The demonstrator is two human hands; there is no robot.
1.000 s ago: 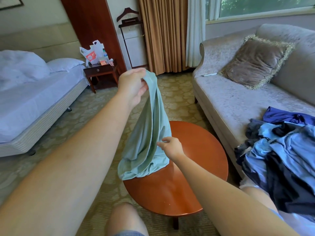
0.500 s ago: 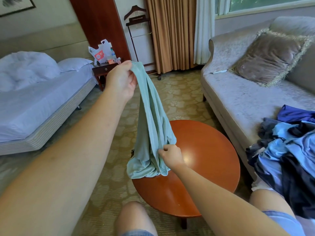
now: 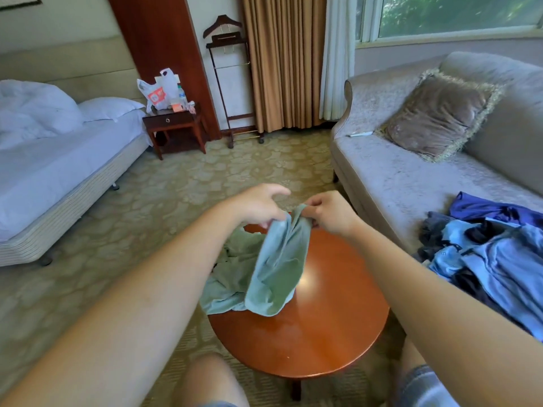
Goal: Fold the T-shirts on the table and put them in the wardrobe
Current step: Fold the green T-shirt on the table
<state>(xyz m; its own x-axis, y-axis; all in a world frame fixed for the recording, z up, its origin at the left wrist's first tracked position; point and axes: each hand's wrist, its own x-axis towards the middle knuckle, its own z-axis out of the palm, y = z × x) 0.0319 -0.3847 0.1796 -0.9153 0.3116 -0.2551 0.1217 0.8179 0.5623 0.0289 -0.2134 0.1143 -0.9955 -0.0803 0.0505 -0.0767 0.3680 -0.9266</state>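
barely begun: right hand (image 3: 329, 214) pinches the crumpled green t-shirt (image 3: 273, 277) over the worktop (image 3: 308, 342), left hand (image 3: 260, 205) seemingly too; nothing folded, pile of clothes (image 3: 493, 259) on the sofa (image 3: 396, 183) waiting

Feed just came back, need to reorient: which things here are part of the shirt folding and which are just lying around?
Job: green T-shirt, held by left hand and right hand; round table; probably the blue clothes pile on the sofa.
Lying about: cushion, plastic bags on the nightstand, valet stand, bed.
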